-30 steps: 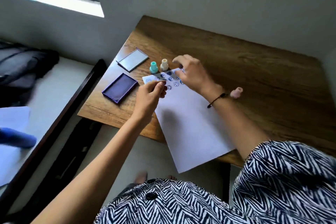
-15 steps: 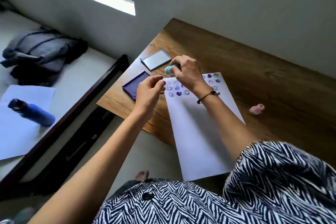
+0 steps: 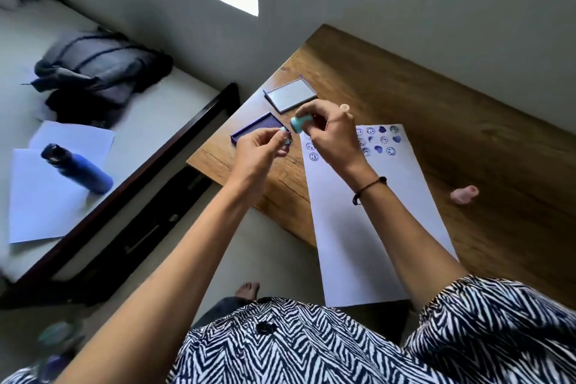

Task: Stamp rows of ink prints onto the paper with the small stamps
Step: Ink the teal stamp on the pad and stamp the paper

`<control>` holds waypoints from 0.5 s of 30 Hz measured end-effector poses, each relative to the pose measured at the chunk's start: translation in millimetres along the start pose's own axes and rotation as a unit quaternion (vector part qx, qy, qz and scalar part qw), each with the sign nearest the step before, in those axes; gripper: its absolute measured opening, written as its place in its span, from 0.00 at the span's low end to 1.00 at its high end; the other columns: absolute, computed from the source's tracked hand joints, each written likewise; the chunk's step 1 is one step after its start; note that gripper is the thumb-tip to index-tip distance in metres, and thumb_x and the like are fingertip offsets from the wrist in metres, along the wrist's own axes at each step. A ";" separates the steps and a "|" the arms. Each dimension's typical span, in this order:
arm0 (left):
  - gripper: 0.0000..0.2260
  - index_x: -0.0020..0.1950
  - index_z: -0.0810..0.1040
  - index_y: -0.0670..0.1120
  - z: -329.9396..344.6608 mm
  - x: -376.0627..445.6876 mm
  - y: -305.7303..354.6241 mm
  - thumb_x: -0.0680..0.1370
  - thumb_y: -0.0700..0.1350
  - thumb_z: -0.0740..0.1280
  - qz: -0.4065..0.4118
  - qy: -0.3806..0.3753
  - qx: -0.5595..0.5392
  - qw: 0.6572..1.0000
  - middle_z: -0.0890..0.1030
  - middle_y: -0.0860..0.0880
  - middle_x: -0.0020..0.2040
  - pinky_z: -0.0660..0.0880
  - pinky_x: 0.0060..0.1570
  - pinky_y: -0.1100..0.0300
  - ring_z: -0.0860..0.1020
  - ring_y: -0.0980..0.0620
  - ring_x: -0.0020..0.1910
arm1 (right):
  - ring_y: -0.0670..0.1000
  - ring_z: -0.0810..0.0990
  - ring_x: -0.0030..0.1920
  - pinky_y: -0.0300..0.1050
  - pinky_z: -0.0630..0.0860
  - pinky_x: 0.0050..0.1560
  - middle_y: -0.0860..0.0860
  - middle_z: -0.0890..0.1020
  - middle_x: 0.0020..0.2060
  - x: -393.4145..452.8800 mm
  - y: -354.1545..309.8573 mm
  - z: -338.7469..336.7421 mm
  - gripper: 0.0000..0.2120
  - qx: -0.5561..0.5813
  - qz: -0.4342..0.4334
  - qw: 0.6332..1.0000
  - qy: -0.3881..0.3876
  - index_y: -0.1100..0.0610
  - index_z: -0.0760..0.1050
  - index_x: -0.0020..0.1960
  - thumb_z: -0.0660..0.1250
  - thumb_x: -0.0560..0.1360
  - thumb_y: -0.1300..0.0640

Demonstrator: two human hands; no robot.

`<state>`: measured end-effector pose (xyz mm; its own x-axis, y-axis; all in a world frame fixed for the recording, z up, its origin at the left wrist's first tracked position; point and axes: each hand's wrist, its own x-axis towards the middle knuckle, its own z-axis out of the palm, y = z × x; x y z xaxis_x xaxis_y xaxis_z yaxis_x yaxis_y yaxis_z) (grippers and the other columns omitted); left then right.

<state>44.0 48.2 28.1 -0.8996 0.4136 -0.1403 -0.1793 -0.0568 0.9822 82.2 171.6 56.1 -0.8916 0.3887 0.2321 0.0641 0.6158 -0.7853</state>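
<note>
A white paper (image 3: 367,215) lies on the wooden table (image 3: 452,121), with rows of blue prints (image 3: 378,142) at its far end. My right hand (image 3: 330,134) holds a teal stamp (image 3: 300,123) above the table's left corner. My left hand (image 3: 260,151) pinches a small teal piece (image 3: 285,138), which looks like the stamp's cap, just beside the stamp. The open purple ink pad (image 3: 254,131) sits under my hands, partly hidden. A cream stamp (image 3: 344,108) peeks out behind my right hand. A pink stamp (image 3: 464,194) lies on its side to the right of the paper.
The ink pad's lid (image 3: 291,95) lies behind the pad. Left of the table stands a bed with a grey bag (image 3: 93,68), white sheets (image 3: 46,190) and a blue bottle (image 3: 78,170). A wall runs close behind the table.
My right hand picked the teal stamp up from the table and raised it. My left hand came to it and now pinches a small teal piece. The camera swung left.
</note>
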 end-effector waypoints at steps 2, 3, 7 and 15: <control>0.04 0.45 0.77 0.42 -14.9 -1.9 -4.2 0.75 0.39 0.64 -0.001 0.062 -0.005 0.998 0.76 0.47 0.34 0.72 0.37 0.64 0.73 0.53 0.34 | 0.55 0.80 0.46 0.30 0.70 0.50 0.60 0.84 0.46 11.0 -7.1 10.0 0.10 -0.069 -0.044 0.997 0.005 0.64 0.80 0.46 0.64 0.69 0.72; 0.04 0.44 0.77 0.42 -20.1 -2.5 -6.1 0.76 0.39 0.63 -0.002 0.087 -0.013 0.996 0.76 0.47 0.34 0.71 0.37 0.65 0.72 0.53 0.33 | 0.57 0.80 0.47 0.34 0.70 0.49 0.60 0.84 0.45 17.3 -10.2 15.6 0.10 -0.102 -0.068 0.992 0.007 0.64 0.80 0.46 0.64 0.68 0.72; 0.09 0.38 0.77 0.47 -37.9 -5.5 -14.7 0.76 0.39 0.62 0.003 0.154 -0.022 0.988 0.76 0.49 0.33 0.74 0.36 0.67 0.74 0.57 0.31 | 0.61 0.76 0.52 0.48 0.66 0.49 0.63 0.80 0.48 25.2 -10.2 52.1 0.11 -0.245 -0.133 0.959 -0.058 0.65 0.76 0.49 0.61 0.69 0.71; 0.10 0.37 0.78 0.49 -55.0 -9.3 -18.5 0.76 0.39 0.63 0.006 0.172 -0.046 0.984 0.78 0.49 0.34 0.74 0.33 0.69 0.75 0.59 0.29 | 0.62 0.77 0.50 0.52 0.72 0.47 0.63 0.81 0.48 44.9 -11.2 56.2 0.10 -0.257 -0.132 0.945 -0.156 0.63 0.77 0.48 0.62 0.68 0.68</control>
<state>33.8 -4.6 4.4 -0.9806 0.0814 -0.1784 -0.1889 -0.1489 0.9706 16.3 143.6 43.1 -0.9906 0.0033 0.1368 -0.0416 0.9453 -0.3236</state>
